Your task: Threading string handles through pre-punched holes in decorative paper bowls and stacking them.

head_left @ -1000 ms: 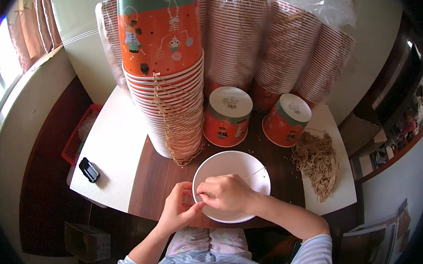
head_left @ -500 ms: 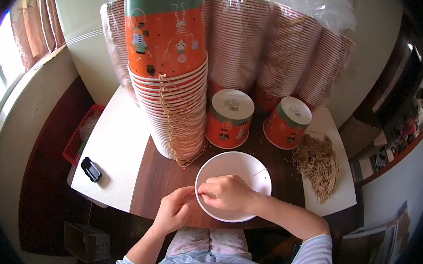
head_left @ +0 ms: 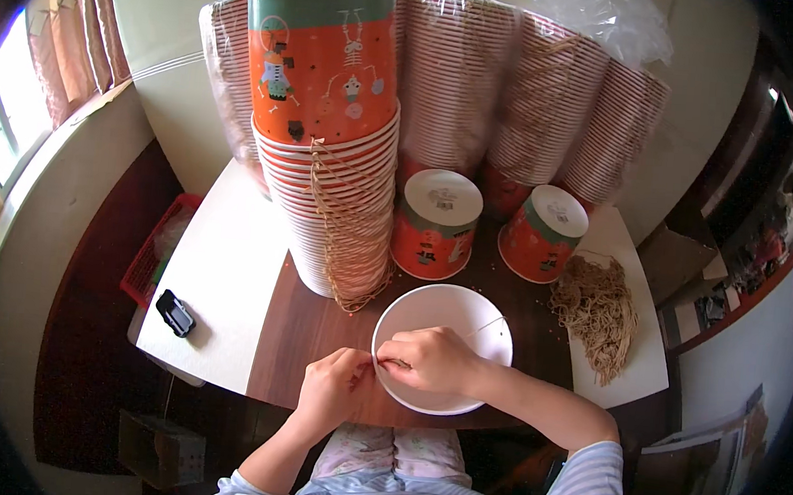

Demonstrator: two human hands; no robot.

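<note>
In front of me on the brown table stands a paper bucket (head_left: 441, 393), mouth up, its white inside showing. A thin tan cord (head_left: 489, 325) passes through the right side of its wall and runs inside toward my right hand (head_left: 435, 359). That hand is closed in a pinch inside the bucket's left rim, with a bit of cord at the fingertips. Outside the same rim, my left hand (head_left: 334, 381) has its fingertips pressed together. What they pinch is too small to make out.
Behind the bucket rises a tall stack of orange buckets (head_left: 321, 77) with cords hanging down its side. Two upside-down buckets (head_left: 443, 200) stand to its right, before plastic-wrapped stacks (head_left: 454, 77). A tangled cord bundle (head_left: 595, 307) lies right; a small black case (head_left: 175, 313) lies left.
My left hand has turned slightly, its fingers closing into a tighter pinch at the rim. My right hand stays at nearly the same spot. The whole view has shifted a little.
</note>
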